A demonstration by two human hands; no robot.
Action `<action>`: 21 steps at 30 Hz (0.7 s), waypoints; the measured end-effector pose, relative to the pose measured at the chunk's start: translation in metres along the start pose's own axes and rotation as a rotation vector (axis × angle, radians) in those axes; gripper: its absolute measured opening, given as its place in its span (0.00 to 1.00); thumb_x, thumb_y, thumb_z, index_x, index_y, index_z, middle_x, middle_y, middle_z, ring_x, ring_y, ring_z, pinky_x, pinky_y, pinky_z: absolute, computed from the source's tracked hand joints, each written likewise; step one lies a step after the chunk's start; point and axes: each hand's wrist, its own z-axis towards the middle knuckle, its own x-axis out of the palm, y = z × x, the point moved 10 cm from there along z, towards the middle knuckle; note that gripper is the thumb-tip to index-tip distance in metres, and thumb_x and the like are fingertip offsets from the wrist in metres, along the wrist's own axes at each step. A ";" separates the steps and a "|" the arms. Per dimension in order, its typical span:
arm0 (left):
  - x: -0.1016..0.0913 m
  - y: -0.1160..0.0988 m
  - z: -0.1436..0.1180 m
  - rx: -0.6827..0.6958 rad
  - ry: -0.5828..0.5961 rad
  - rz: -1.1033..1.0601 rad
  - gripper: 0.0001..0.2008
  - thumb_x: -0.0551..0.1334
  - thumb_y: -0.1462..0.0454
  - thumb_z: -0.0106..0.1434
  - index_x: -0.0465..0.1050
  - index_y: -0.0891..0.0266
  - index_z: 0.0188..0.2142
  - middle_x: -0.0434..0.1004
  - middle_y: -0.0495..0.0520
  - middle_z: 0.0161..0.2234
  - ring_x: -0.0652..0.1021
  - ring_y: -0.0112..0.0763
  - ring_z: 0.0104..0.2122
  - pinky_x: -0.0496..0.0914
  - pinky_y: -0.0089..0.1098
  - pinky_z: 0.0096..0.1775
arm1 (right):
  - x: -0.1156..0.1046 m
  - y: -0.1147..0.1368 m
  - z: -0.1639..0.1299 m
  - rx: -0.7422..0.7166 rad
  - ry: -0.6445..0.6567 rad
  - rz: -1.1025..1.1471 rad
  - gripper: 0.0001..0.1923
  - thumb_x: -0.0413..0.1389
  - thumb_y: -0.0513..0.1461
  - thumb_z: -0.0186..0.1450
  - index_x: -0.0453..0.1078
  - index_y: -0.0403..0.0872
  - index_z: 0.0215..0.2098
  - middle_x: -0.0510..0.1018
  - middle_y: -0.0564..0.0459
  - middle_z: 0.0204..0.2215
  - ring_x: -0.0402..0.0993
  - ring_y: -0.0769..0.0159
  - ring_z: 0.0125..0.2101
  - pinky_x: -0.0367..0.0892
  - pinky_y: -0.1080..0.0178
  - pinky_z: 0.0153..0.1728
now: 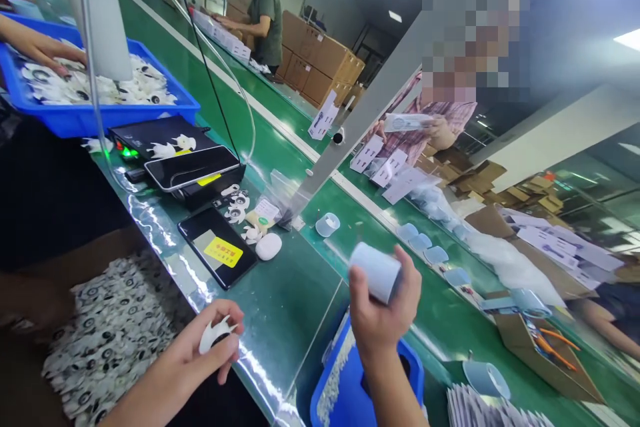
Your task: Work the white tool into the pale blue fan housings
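My left hand [213, 345] pinches a small white plastic piece with pointed tips [214, 333] at the near edge of the green bench. My right hand [381, 310] is raised above the conveyor and grips a white roll of tape or labels [376, 271]. Below my left arm lies a heap of similar white-and-black pieces [113, 340]. A blue bin [350, 380] sits under my right wrist.
On the bench lie a black phone with a yellow sticker [217, 247], a white oval case [269, 246] and a black device [193, 170]. A blue tray of white parts [75, 117] has another person's hand in it. Clear cups [327, 223] and cartons line the green conveyor [280, 147].
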 end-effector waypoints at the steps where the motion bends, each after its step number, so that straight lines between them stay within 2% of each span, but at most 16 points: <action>1: 0.004 -0.001 0.000 -0.023 0.027 -0.009 0.16 0.60 0.49 0.60 0.67 0.55 0.39 0.66 0.45 0.26 0.65 0.27 0.25 0.63 0.32 0.36 | 0.005 0.001 -0.002 -0.015 0.045 -0.001 0.30 0.54 0.52 0.63 0.60 0.43 0.56 0.73 0.41 0.42 0.74 0.52 0.39 0.69 0.53 0.38; 3: 0.010 -0.004 -0.001 -0.039 0.064 -0.055 0.15 0.61 0.48 0.59 0.67 0.56 0.37 0.67 0.46 0.26 0.66 0.28 0.25 0.62 0.32 0.35 | 0.028 0.003 -0.011 -0.066 0.255 0.008 0.26 0.53 0.51 0.63 0.63 0.46 0.54 0.75 0.46 0.37 0.75 0.57 0.32 0.70 0.57 0.32; 4: 0.012 -0.005 -0.001 -0.035 0.071 -0.075 0.16 0.61 0.48 0.59 0.67 0.56 0.37 0.67 0.47 0.27 0.66 0.29 0.26 0.62 0.32 0.34 | 0.034 0.001 -0.015 -0.065 0.301 0.015 0.25 0.54 0.51 0.63 0.63 0.47 0.54 0.75 0.47 0.37 0.75 0.58 0.32 0.70 0.58 0.31; 7: 0.016 -0.004 -0.001 -0.029 0.066 -0.079 0.15 0.61 0.50 0.59 0.67 0.56 0.36 0.68 0.47 0.26 0.66 0.28 0.26 0.61 0.32 0.34 | 0.020 -0.012 -0.018 0.011 0.113 0.016 0.28 0.52 0.50 0.65 0.60 0.43 0.58 0.73 0.41 0.43 0.74 0.54 0.41 0.70 0.55 0.40; 8: 0.017 -0.002 0.000 -0.034 0.065 -0.073 0.14 0.60 0.50 0.60 0.67 0.56 0.37 0.68 0.47 0.25 0.65 0.28 0.26 0.61 0.32 0.35 | 0.018 -0.012 -0.019 0.005 0.089 0.012 0.28 0.52 0.50 0.65 0.60 0.43 0.58 0.73 0.41 0.43 0.74 0.54 0.41 0.70 0.55 0.40; 11: 0.023 0.004 0.003 -0.030 0.076 -0.103 0.13 0.62 0.51 0.59 0.67 0.57 0.36 0.68 0.48 0.26 0.66 0.29 0.26 0.61 0.31 0.32 | 0.031 0.005 -0.017 -0.109 0.272 0.009 0.25 0.51 0.50 0.66 0.62 0.44 0.56 0.75 0.45 0.37 0.75 0.59 0.32 0.71 0.59 0.31; 12: 0.024 0.005 0.005 -0.019 0.076 -0.120 0.14 0.63 0.51 0.58 0.68 0.57 0.35 0.68 0.48 0.27 0.66 0.29 0.27 0.61 0.31 0.31 | 0.026 0.011 -0.012 -0.123 0.279 0.009 0.26 0.52 0.49 0.66 0.62 0.43 0.56 0.74 0.46 0.36 0.75 0.60 0.31 0.71 0.60 0.31; 15: 0.024 0.008 0.010 0.020 0.060 -0.166 0.14 0.65 0.53 0.56 0.68 0.58 0.34 0.67 0.48 0.29 0.67 0.29 0.27 0.61 0.30 0.31 | -0.032 0.021 0.010 -0.056 -0.049 0.012 0.30 0.55 0.48 0.65 0.58 0.42 0.60 0.72 0.42 0.41 0.73 0.57 0.40 0.71 0.58 0.37; 16: 0.024 0.008 0.012 0.028 0.063 -0.191 0.14 0.66 0.53 0.55 0.67 0.58 0.33 0.67 0.48 0.29 0.67 0.28 0.27 0.62 0.30 0.31 | -0.044 0.026 0.013 -0.047 -0.086 0.036 0.30 0.56 0.47 0.64 0.57 0.43 0.60 0.71 0.42 0.43 0.72 0.57 0.42 0.71 0.58 0.39; 18: 0.029 0.011 0.014 0.008 0.110 -0.269 0.15 0.67 0.53 0.55 0.65 0.59 0.29 0.65 0.47 0.27 0.66 0.27 0.27 0.61 0.29 0.31 | -0.043 0.038 0.008 -0.069 0.018 0.139 0.28 0.56 0.45 0.64 0.58 0.47 0.60 0.71 0.43 0.45 0.73 0.58 0.44 0.71 0.59 0.40; 21: 0.035 0.015 0.015 -0.056 0.165 -0.340 0.17 0.65 0.51 0.56 0.63 0.60 0.27 0.64 0.47 0.25 0.63 0.24 0.23 0.58 0.27 0.27 | -0.013 0.057 -0.023 -0.151 0.222 0.296 0.29 0.56 0.44 0.63 0.56 0.47 0.60 0.74 0.43 0.46 0.76 0.56 0.43 0.74 0.58 0.40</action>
